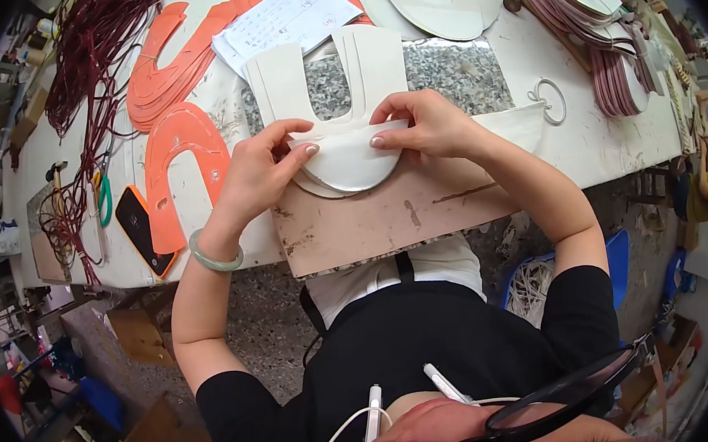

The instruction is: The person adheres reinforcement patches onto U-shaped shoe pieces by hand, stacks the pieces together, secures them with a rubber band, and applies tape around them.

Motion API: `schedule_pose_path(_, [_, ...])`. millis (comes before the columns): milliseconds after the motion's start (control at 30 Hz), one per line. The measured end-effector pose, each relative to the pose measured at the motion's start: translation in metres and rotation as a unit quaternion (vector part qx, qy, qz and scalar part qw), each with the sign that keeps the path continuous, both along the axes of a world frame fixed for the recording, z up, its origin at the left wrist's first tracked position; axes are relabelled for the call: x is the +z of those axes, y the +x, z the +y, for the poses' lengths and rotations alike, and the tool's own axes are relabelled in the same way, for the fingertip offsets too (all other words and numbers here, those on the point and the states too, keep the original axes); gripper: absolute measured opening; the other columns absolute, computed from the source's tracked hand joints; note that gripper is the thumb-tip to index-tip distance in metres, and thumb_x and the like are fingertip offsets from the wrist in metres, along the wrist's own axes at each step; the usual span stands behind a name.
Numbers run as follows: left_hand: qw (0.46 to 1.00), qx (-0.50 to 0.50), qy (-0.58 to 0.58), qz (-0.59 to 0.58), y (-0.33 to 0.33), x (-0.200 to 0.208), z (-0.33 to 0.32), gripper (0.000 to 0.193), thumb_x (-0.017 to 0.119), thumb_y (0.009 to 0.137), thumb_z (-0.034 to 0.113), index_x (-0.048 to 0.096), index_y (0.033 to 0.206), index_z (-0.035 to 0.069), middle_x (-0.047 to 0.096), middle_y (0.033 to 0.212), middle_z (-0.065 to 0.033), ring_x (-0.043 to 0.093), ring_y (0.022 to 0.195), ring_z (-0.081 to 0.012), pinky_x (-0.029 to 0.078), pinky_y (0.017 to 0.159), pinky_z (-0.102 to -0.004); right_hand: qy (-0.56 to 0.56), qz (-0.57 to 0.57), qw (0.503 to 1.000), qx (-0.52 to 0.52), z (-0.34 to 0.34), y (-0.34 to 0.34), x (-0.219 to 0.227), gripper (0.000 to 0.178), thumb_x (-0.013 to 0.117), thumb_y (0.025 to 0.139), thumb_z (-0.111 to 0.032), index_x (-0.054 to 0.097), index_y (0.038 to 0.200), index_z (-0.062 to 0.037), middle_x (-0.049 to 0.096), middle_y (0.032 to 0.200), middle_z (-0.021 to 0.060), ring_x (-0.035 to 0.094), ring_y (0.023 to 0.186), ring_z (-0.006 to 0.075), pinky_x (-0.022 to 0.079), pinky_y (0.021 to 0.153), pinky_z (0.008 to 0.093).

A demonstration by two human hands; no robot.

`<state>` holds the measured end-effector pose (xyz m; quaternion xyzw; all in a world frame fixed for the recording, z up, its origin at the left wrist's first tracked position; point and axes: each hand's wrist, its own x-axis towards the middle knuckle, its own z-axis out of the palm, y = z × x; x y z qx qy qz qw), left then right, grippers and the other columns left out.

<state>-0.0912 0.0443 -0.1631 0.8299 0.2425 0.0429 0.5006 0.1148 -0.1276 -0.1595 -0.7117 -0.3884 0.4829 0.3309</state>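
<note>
Left hand point(263, 168): thumb and forefinger pinch the left end of the white toe piece point(353, 164), the other fingers curled behind.
Right hand point(428, 126): pinches the opposite end the same way, thumb on top, tip toward the other thumb.
White toe piece: over the curved end of the white U-shaped upper point(277, 83), between both hands, at the front of the work table point(247, 254).
Done so far: the two white parts look roughly matched, curve over curve (my judgement from the outlines).
Left undone: the top edge is gripped rather than lying flat by itself, so the join seems unfinished; whether glue is on it, I cannot tell.
Toe piece's look: pale, smooth, rounded on the person's side, with a slight sheen along the rim; another curved edge peeps out below at the left.
Upper's look: two broad prongs pointing away, their stepped edges suggesting several layers.
Underneath: a speckled granite slab point(459, 73) beneath the prongs, a tan board point(372, 232) nearer the body.
Orange U-shaped pieces point(162, 99): stacked to the left, apart from both hands.
Pale strip point(518, 128): runs out beyond the right forearm, near a ring point(561, 103).
</note>
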Motion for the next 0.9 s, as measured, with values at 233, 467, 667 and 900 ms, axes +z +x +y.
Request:
schedule_pose_path(233, [0.999,0.014,0.044,-0.010,-0.002,-0.010,0.004,0.037,0.074,0.086,0.019,0.060,0.117,0.005,0.057,0.066,-0.0018,0.054,0.062,-0.0096,0.046,0.058,-0.0259,-0.019,-0.048,0.998,-0.023,0.008,-0.010,0.005,0.035,0.077,0.082,-0.024,0.061,0.105,-0.0029,0.062,0.073,0.0040,0.055,0.051,0.0095,0.042,0.045,0.0249])
schedule_pose_path(467, [0.998,0.015,0.050,-0.018,0.003,-0.009,0.004,0.041,0.076,0.083,0.018,0.059,0.119,0.005,0.058,0.066,-0.0023,0.055,0.061,-0.0096,0.047,0.057,-0.0257,0.031,-0.131,0.991,0.011,0.005,-0.006,-0.006,0.040,0.079,0.079,-0.027,0.061,0.106,-0.0037,0.061,0.074,0.0044,0.056,0.057,0.0105,0.044,0.051,0.0275])
schedule_pose_path(667, [0.997,0.009,0.081,0.003,0.006,-0.004,-0.003,0.041,0.076,0.083,0.015,0.059,0.119,0.005,0.059,0.071,-0.0047,0.056,0.063,-0.0122,0.048,0.060,-0.0262,0.062,-0.206,0.976,0.027,0.000,-0.009,-0.014,0.044,0.078,0.079,-0.029,0.059,0.110,-0.0047,0.065,0.084,0.0097,0.064,0.077,0.0221,0.050,0.067,0.0334])
schedule_pose_path(900, [0.881,-0.219,0.403,-0.114,-0.017,-0.020,-0.026,0.044,0.065,0.089,0.021,0.057,0.130,0.007,0.053,0.137,-0.0105,0.044,0.134,-0.0258,0.031,0.108,-0.0469,0.243,-0.440,0.835,0.226,-0.026,-0.028,-0.018,0.052,0.060,0.092,-0.024,0.045,0.138,-0.0024,0.042,0.146,0.0139,0.041,0.135,0.0275,0.033,0.110,0.0473])
